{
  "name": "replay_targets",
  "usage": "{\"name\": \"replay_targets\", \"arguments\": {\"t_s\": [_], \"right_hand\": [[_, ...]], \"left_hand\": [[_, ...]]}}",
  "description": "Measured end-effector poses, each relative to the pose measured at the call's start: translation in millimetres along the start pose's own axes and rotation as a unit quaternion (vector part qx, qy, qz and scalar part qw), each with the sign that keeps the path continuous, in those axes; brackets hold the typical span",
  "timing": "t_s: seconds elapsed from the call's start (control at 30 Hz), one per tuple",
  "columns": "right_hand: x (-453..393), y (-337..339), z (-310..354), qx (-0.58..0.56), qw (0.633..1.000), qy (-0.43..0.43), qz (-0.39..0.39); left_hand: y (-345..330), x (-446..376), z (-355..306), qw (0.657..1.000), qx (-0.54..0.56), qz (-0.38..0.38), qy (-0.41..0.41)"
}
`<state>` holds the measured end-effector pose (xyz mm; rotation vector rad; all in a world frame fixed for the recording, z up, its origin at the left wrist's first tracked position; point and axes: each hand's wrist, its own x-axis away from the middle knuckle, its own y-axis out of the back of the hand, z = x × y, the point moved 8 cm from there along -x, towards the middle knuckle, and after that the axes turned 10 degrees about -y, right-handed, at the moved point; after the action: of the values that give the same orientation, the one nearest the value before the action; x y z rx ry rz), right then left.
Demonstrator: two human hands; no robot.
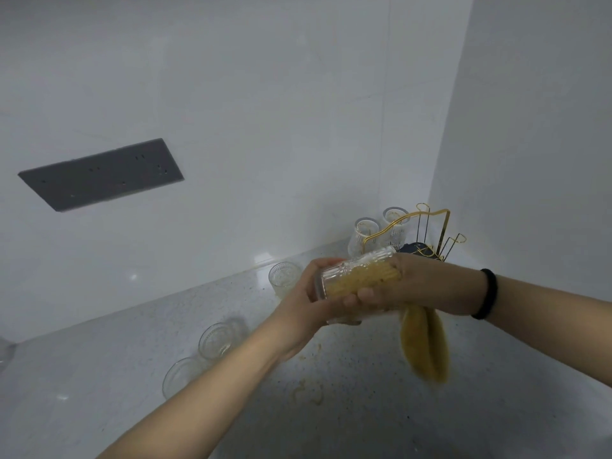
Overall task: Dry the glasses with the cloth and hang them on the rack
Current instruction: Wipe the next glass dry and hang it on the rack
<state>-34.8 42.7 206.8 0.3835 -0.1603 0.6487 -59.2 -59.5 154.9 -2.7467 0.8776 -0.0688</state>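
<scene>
My left hand (303, 298) grips the base end of a ribbed clear glass (346, 271), held on its side above the counter. My right hand (410, 283) holds a yellow cloth (425, 346); part of the cloth is stuffed inside the glass and the rest hangs down below my wrist. In the back corner stands a gold wire rack (430, 233) with two glasses (367, 235) upside down on its left prongs. Its right prongs are bare. Three more glasses stand on the counter: one (283, 279) behind my left hand, two (217, 339) (182, 376) beside my left forearm.
The grey speckled counter (116, 385) meets white walls at the back and on the right. A grey socket panel (102, 173) is on the back wall. A clear object (5, 354) shows at the left edge. Yellowish stains (308, 390) mark the counter below my arms.
</scene>
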Motion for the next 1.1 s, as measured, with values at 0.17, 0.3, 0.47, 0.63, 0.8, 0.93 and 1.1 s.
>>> {"name": "replay_targets", "arguments": {"t_s": [0.17, 0.3, 0.47, 0.63, 0.8, 0.93, 1.1], "right_hand": [[-0.3, -12.6, -12.8, 0.34, 0.939, 0.022, -0.036], [2.3, -8.8, -3.5, 0.289, 0.955, 0.054, -0.04], [4.5, 2.8, -1.7, 0.01, 1.0, -0.004, -0.013], [7.9, -12.9, -1.8, 0.282, 0.958, 0.019, -0.054], [10.4, -13.5, 5.9, 0.266, 0.964, -0.014, 0.007], [2.1, -37.6, -0.4, 0.395, 0.917, 0.007, 0.054], [9.0, -54.5, -3.5, 0.571, 0.814, 0.098, 0.041]], "left_hand": [[-8.6, 5.6, 7.0, 0.985, 0.088, 0.011, 0.151], [-12.5, 8.9, 14.8, 0.979, 0.092, 0.042, 0.178], [-1.3, 1.0, 2.3, 1.0, 0.005, -0.005, 0.011], [-14.5, 14.0, 13.2, 0.974, 0.097, 0.041, 0.201], [-0.3, 4.0, 8.9, 0.98, -0.098, 0.109, 0.137], [-20.0, -3.6, -3.8, 0.919, -0.293, 0.24, 0.107], [-20.7, 0.0, 17.3, 0.913, -0.223, 0.292, 0.175]]}}
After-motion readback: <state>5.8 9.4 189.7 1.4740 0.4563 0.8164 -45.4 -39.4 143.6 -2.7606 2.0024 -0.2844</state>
